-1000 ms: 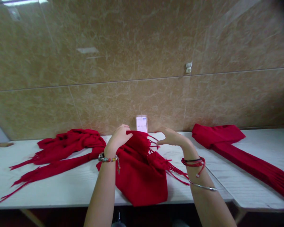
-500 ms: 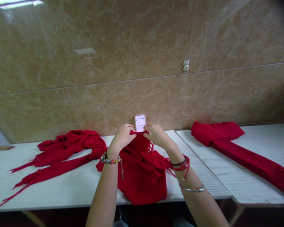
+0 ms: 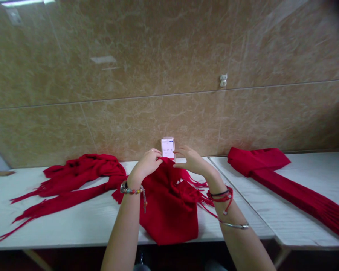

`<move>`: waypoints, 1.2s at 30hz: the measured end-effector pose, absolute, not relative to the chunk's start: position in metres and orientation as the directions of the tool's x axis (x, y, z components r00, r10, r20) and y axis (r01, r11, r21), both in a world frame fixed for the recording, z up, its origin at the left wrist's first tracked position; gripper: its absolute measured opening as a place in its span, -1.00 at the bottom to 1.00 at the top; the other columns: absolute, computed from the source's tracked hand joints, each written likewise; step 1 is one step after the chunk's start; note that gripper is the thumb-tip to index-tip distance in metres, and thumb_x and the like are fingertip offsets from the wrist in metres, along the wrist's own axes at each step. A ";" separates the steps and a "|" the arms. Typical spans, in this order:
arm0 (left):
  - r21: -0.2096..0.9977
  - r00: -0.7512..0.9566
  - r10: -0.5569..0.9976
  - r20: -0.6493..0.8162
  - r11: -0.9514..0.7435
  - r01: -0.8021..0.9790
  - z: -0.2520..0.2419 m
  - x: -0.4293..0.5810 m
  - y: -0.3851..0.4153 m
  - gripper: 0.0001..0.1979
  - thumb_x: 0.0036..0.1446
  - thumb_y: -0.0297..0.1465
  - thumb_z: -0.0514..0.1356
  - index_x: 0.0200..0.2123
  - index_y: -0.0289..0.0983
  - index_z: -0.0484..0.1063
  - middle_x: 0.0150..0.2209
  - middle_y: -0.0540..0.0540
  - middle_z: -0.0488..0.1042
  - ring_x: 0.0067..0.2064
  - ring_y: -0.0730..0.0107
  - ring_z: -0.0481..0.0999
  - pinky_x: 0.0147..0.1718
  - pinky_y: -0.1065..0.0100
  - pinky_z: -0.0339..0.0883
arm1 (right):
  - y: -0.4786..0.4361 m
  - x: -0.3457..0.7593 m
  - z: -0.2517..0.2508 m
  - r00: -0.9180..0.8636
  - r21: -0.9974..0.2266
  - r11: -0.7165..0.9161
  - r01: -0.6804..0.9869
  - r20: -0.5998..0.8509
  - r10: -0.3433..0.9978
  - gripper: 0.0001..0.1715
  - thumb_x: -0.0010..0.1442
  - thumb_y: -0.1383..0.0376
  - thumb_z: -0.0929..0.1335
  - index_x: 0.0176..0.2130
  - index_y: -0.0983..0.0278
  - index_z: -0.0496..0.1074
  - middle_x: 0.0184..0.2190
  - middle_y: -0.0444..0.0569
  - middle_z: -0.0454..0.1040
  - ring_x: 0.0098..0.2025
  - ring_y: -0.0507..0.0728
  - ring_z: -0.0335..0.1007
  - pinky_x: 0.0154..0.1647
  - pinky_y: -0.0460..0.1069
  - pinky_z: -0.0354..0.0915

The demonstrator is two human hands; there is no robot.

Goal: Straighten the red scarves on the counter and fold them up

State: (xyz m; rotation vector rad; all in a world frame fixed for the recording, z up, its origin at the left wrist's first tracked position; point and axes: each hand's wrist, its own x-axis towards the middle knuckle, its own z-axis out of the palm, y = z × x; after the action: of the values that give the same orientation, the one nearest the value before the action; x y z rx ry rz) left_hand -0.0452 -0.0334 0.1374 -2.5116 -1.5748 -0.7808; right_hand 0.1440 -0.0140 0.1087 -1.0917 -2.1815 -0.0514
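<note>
A red fringed scarf [image 3: 169, 210] lies bunched in front of me, its lower part hanging over the table's front edge. My left hand [image 3: 148, 165] pinches the scarf's top edge and holds it raised. Just right of that edge, my right hand [image 3: 190, 161] has its fingers apart and grips nothing; whether a fingertip brushes the cloth I cannot tell. Loose fringe strands spread below my right hand, toward the wrist with the red cord bracelets.
Against the wall leans a phone [image 3: 167, 146] with lit digits. A crumpled red scarf [image 3: 87, 177] lies on the left, a folded red scarf [image 3: 260, 162] on the right. The white table [image 3: 73, 233] has a seam right of centre.
My right hand has let go of the scarf's top edge and moved slightly right, its fingers opening. The right end of that edge has dropped. My left hand keeps its hold.
</note>
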 end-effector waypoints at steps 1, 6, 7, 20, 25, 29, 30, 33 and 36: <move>0.199 0.352 0.821 0.449 -0.476 0.857 0.138 -0.043 -0.034 -0.77 0.05 -0.50 0.06 -0.40 -0.27 0.54 -0.16 -0.10 0.48 -0.11 0.32 0.44 -0.02 0.35 0.25 | -0.014 0.137 0.109 -0.436 -0.257 0.673 0.694 0.594 0.677 -0.59 -0.03 0.27 0.41 -0.12 0.26 0.42 -0.06 0.09 0.37 -0.04 0.17 0.30 -0.07 0.08 0.21; 0.203 0.348 0.837 0.423 -0.462 0.863 0.140 -0.041 -0.037 -0.76 0.06 -0.49 0.06 -0.39 -0.26 0.55 -0.16 -0.09 0.49 -0.12 0.32 0.45 -0.03 0.35 0.25 | -0.017 0.120 0.110 -0.449 -0.264 0.690 0.674 0.595 0.667 -0.82 0.06 0.31 0.35 -0.27 0.28 0.46 -0.11 0.06 0.39 -0.06 0.16 0.31 -0.05 0.10 0.18; 0.201 0.340 0.840 0.424 -0.453 0.869 0.140 -0.043 -0.037 -0.75 0.07 -0.49 0.05 -0.38 -0.26 0.55 -0.15 -0.09 0.49 -0.12 0.32 0.45 -0.03 0.36 0.25 | -0.018 0.120 0.110 -0.448 -0.258 0.689 0.677 0.599 0.664 -0.75 0.03 0.28 0.37 -0.23 0.29 0.44 -0.10 0.07 0.39 -0.07 0.17 0.31 -0.06 0.10 0.19; 0.108 0.281 0.829 0.484 -0.375 0.921 0.133 -0.055 -0.029 -0.73 0.08 -0.51 0.02 -0.43 -0.33 0.53 -0.20 -0.19 0.50 -0.15 0.29 0.46 -0.09 0.37 0.24 | -0.010 0.139 0.115 -0.084 -0.346 0.470 0.812 0.727 0.681 -0.79 0.13 0.41 0.18 -0.36 0.29 0.38 -0.37 0.04 0.47 -0.29 0.12 0.37 -0.26 -0.04 0.20; 0.247 0.285 0.860 0.424 -0.412 0.877 0.129 -0.054 -0.028 -0.77 0.15 -0.40 0.02 -0.31 -0.33 0.47 -0.24 -0.19 0.51 -0.19 0.29 0.48 -0.17 0.37 0.29 | -0.004 0.158 0.113 0.109 -0.482 0.349 0.804 0.696 0.709 -0.81 0.10 0.38 0.19 -0.36 0.28 0.37 -0.45 0.01 0.46 -0.38 0.12 0.37 -0.35 -0.05 0.19; 0.365 0.390 0.852 0.350 -0.508 0.781 0.122 -0.037 -0.028 -0.60 0.01 -0.31 0.20 -0.05 -0.30 0.33 -0.14 -0.16 0.48 -0.16 0.28 0.48 -0.19 0.39 0.31 | -0.005 0.155 0.112 0.109 -0.509 0.378 0.774 0.695 0.711 -0.81 0.10 0.36 0.19 -0.37 0.26 0.38 -0.47 -0.02 0.47 -0.41 0.09 0.37 -0.38 -0.06 0.18; 0.362 0.405 0.851 0.334 -0.513 0.778 0.120 -0.033 -0.027 -0.63 0.00 -0.35 0.21 -0.07 -0.29 0.35 -0.16 -0.15 0.49 -0.17 0.29 0.48 -0.20 0.40 0.31 | -0.006 0.154 0.112 0.111 -0.510 0.389 0.767 0.702 0.703 -0.81 0.09 0.36 0.19 -0.38 0.26 0.38 -0.47 -0.03 0.47 -0.41 0.09 0.36 -0.39 -0.07 0.18; 0.354 0.407 0.848 0.340 -0.517 0.780 0.119 -0.023 -0.027 -0.80 0.08 -0.45 0.11 -0.20 -0.28 0.41 -0.23 -0.12 0.51 -0.21 0.33 0.49 -0.20 0.41 0.29 | -0.006 0.154 0.112 0.144 -0.520 0.405 0.752 0.729 0.669 -0.81 0.09 0.36 0.21 -0.38 0.27 0.40 -0.48 -0.04 0.48 -0.43 0.08 0.36 -0.40 -0.08 0.17; 0.379 0.392 0.832 0.391 -0.534 0.756 0.122 -0.019 -0.033 -0.71 0.11 -0.33 0.12 -0.10 -0.28 0.36 -0.18 -0.14 0.49 -0.18 0.31 0.47 -0.17 0.38 0.29 | -0.003 0.159 0.111 0.181 -0.531 0.384 0.755 0.732 0.657 -0.81 0.10 0.35 0.22 -0.37 0.27 0.42 -0.48 -0.04 0.49 -0.43 0.08 0.37 -0.41 -0.08 0.18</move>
State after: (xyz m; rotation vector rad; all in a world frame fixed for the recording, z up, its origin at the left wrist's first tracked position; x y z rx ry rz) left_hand -0.0188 -0.0326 0.1223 -2.7343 -1.5707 -0.9053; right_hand 0.1591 -0.0031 0.1114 -1.3185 -1.5213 -0.1098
